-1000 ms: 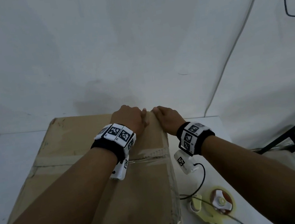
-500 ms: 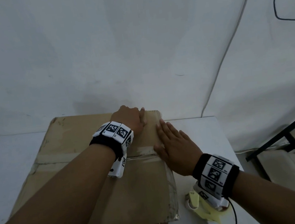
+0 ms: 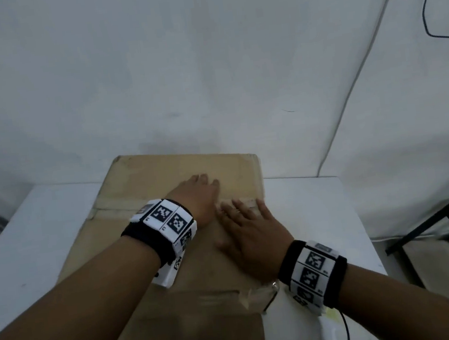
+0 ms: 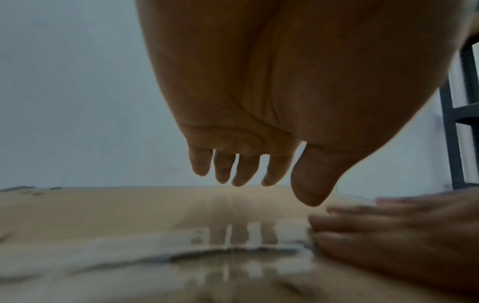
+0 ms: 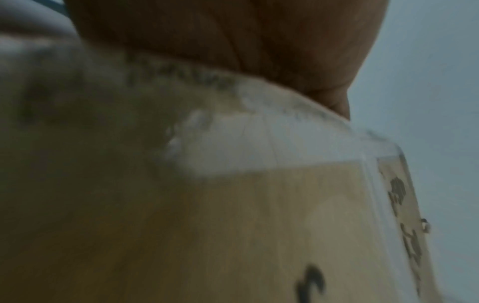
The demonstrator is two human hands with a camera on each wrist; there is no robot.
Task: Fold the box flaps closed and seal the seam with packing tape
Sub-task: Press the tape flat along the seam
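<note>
While the box (image 3: 146, 234) sits on the white table (image 3: 29, 234) with flaps down and tape (image 3: 244, 203) across the seam, both flat hands, left hand (image 3: 198, 198) and right hand (image 3: 248, 230), grasp nothing and press it, so probably only smoothing is left.

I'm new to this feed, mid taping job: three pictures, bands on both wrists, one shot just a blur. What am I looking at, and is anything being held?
No machine: a person's bare hands, with cameras on head and wrists. The head view shows the left hand and right hand lying flat on a closed cardboard box on a white table, on the shiny tape over its seam. The left wrist view looks along the palm. The right wrist view is blurred cardboard. Nothing is held.
</note>
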